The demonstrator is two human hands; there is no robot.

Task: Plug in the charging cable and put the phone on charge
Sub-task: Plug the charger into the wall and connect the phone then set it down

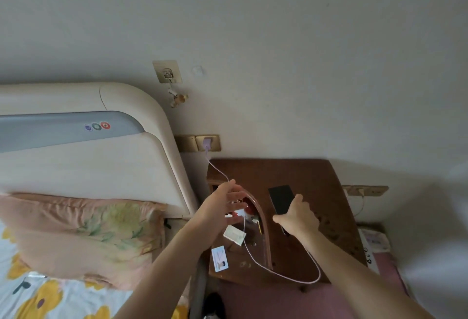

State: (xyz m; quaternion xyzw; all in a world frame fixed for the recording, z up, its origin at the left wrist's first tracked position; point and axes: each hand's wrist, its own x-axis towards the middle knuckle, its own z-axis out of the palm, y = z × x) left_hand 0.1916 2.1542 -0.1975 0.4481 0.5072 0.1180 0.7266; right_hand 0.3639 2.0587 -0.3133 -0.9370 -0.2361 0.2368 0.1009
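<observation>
Fingers [291, 220] of the right hand [297, 217] wrap the phone [281, 198] lying on the bench [316, 179]; left hand [222, 204], loosely spread, touches the charging cable [253, 258] running from the wall plug [207, 142].

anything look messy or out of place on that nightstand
Mostly clutter. An ID-style card and a small white box lie loose and askew on the lower left part of the nightstand. The charging cable droops in a loop past the front edge, where it could snag.

Handwritten digits, seemingly "012", on a white sheet [371, 249] right of the right hand [296, 216]; card print illegible.
</observation>
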